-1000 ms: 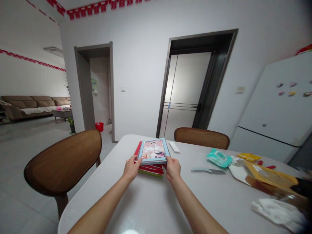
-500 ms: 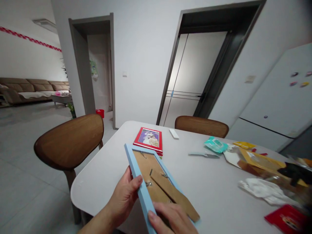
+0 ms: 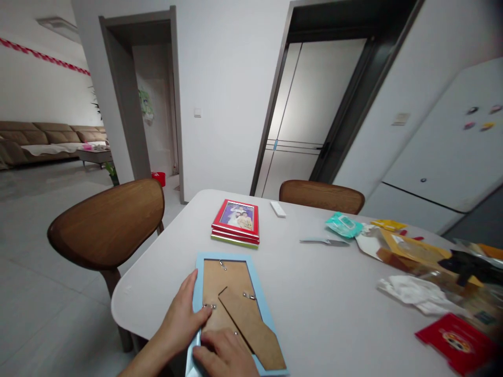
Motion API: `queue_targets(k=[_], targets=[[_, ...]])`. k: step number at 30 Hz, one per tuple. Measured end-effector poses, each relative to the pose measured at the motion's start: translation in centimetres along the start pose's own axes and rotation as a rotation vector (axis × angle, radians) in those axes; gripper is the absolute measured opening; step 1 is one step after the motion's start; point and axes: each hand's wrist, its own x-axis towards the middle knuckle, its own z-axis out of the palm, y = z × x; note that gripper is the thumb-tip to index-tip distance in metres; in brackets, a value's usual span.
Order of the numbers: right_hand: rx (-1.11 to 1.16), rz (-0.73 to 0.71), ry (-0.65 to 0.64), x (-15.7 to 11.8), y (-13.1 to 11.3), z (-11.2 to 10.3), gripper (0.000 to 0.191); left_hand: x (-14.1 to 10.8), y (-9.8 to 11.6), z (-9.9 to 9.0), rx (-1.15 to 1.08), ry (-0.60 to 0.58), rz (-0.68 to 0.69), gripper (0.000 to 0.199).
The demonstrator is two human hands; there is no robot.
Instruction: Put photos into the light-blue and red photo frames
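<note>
A light blue picture frame (image 3: pixel 257 283) lies back side up near the table's front edge, its brown backboard, metal clips and stand showing. My left hand (image 3: pixel 181 317) grips its left edge, the thumb on top by a clip. My right hand (image 3: pixel 228 353) is at the lower left of the frame, fingers bent over the edge and backboard. Beyond it, a red picture frame (image 3: pixel 238 217) with a photo lies on top of a small stack of frames, a green one lowest.
On the white table (image 3: pixel 322 293) are a white remote-like object (image 3: pixel 277 209), a knife (image 3: pixel 324 242), a teal packet (image 3: pixel 343 225), a white cloth (image 3: pixel 416 294), a red packet (image 3: pixel 456 340) and wrappings at right. Wooden chairs (image 3: pixel 110 222) stand at left and behind.
The blue frame has been lowered from a tilted hold toward the table, moving left and closer to me, with both hands still on it. The view has shifted slightly.
</note>
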Motion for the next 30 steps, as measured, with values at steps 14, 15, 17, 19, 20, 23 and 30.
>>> queue_targets(k=[14,15,17,19,20,23,30], targets=[[-0.099,0.652,-0.309,1.6,9.6,-3.0,0.026,-0.9,-0.6,-0.2,0.523,-0.126,0.165,0.062],[-0.101,0.647,-0.307,1.7,9.4,-3.0,0.026,-0.9,-0.6,-0.1,0.526,-0.115,0.164,0.063],[-0.105,0.622,-0.288,2.3,8.5,-3.1,0.025,-1.0,-0.6,0.0,0.529,-0.091,0.171,0.063],[-0.047,0.556,-0.271,3.2,7.0,-2.9,0.024,-1.2,-0.8,0.2,0.533,-0.069,0.202,0.064],[0.008,0.515,-0.277,3.8,6.1,-2.7,0.022,-1.3,-1.0,0.2,0.532,-0.062,0.224,0.064],[0.15,0.448,-0.374,5.4,4.0,-1.5,0.012,-1.6,-1.5,0.4,0.528,-0.054,0.286,0.064],[0.125,0.525,-0.414,6.3,3.2,0.5,0.012,-1.7,-2.3,0.6,0.587,-0.026,0.381,0.059]])
